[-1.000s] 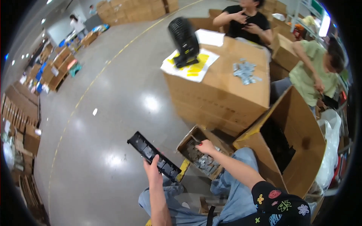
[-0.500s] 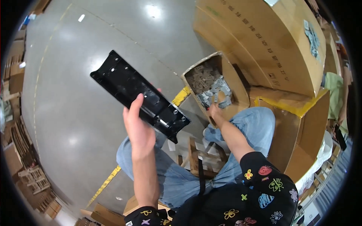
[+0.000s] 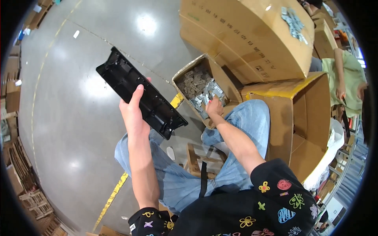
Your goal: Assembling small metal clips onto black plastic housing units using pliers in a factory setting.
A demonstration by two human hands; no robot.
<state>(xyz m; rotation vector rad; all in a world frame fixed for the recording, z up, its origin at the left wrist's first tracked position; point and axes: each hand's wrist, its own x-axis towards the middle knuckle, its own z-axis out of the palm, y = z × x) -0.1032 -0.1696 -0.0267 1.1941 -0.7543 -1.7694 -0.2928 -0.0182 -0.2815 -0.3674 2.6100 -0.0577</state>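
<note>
Black plastic panel (image 3: 139, 96): clasped mid-length by left hand (image 3: 134, 114). Right hand (image 3: 214, 107), four o'clock, now pinching small grey parts (image 3: 197, 84) in carton (image 3: 220, 78); panel swung upward.

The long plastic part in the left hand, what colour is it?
Black, glossy plastic part; clearest in the head view.

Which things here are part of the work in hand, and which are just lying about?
In use:
- left hand gripping the long black plastic panel
- right hand in the small open carton of small grey parts

Lying about:
- large closed carton
- large open carton
- wooden stool
</note>
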